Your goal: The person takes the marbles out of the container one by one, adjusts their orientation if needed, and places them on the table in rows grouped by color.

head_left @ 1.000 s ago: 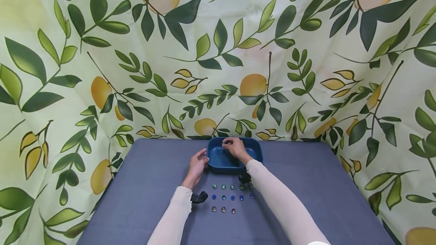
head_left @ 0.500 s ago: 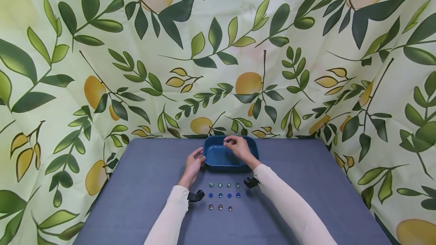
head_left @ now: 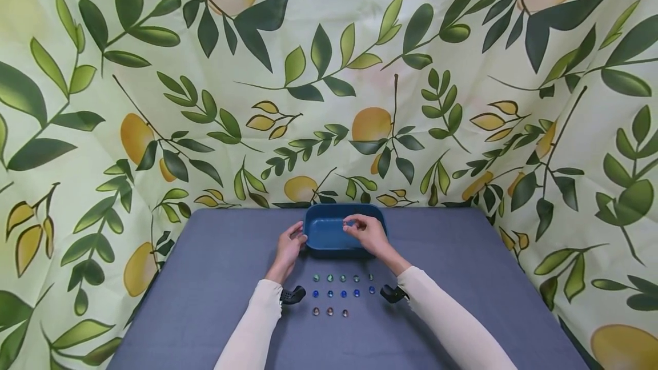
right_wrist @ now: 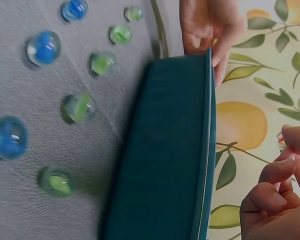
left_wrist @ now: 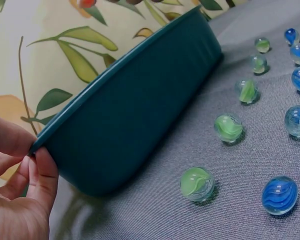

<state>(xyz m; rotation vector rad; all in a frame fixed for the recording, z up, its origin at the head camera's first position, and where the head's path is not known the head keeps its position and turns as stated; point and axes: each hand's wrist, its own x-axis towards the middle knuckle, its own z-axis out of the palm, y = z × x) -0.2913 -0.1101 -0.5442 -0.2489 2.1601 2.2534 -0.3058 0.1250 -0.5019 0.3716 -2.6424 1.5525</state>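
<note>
A dark blue-green rectangular tub (head_left: 329, 236) stands at the back of the table. My left hand (head_left: 289, 247) pinches its left rim between thumb and fingers, as the left wrist view shows at the tub's wall (left_wrist: 135, 110). Above the tub's right side, my right hand (head_left: 371, 236) pinches a clear marble with red in it (right_wrist: 280, 140), mostly covered by the fingertips. In front of the tub lie rows of glass marbles: green ones (head_left: 330, 278) nearest it, blue ones (head_left: 329, 294) behind those, and brownish ones (head_left: 330, 312) closest to me.
A grey cloth (head_left: 216, 278) covers the table. Lemon-and-leaf printed fabric (head_left: 308, 130) hangs behind the tub and along both sides. Black wrist cameras, such as the one at my right wrist (head_left: 393, 293), hang near the marble rows.
My right hand has moved back toward the near right over the tub, still pinching the marble. Its wrist has uncovered the right ends of the rows. The left hand stays at the rim.
</note>
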